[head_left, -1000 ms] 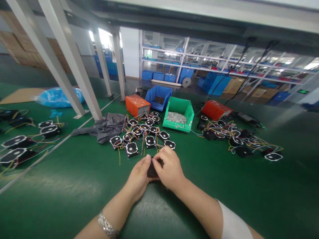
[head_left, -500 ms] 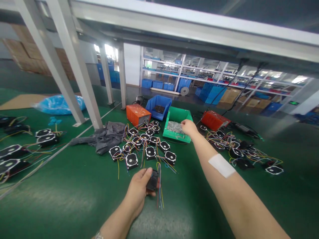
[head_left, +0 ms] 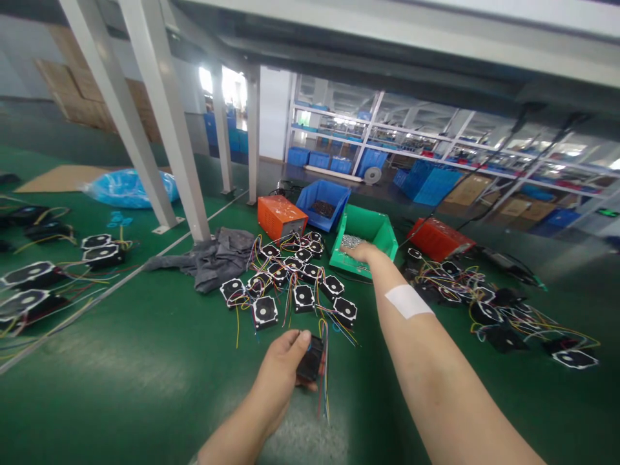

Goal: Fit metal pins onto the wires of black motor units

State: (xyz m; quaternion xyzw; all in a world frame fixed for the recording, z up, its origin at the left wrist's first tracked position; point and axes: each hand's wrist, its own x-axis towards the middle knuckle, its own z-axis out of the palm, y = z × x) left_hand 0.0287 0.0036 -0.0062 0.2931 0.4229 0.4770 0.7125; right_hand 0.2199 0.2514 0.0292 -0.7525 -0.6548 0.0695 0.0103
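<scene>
My left hand (head_left: 285,361) is closed around a small black cooling fan (head_left: 310,359), thumb on top. Thin coloured wires (head_left: 324,374) hang from the fan's right side. Inside the green bin (head_left: 356,268), my right hand (head_left: 362,251) lies low over many small silvery metal parts (head_left: 351,241), too small to name for sure. Its fingers stretch to the left, and the fingertips are partly lost among the parts. A white patch (head_left: 407,301) is on the right forearm. Several black fans with white-edged faces (head_left: 304,297) and loose wires lie just beyond my left hand.
A blue bin (head_left: 322,194) with dark small parts and an orange box (head_left: 281,216) stand behind the fans. Another orange box (head_left: 440,239) and more wired fans (head_left: 487,313) lie right. A grey cloth (head_left: 225,255) and metal legs (head_left: 169,123) are left; a beam (head_left: 387,26) crosses above.
My right hand has moved lower and toward the left side of the green bin, its fingers reaching out more. My left hand still holds the fan. The whole view has shifted slightly.
</scene>
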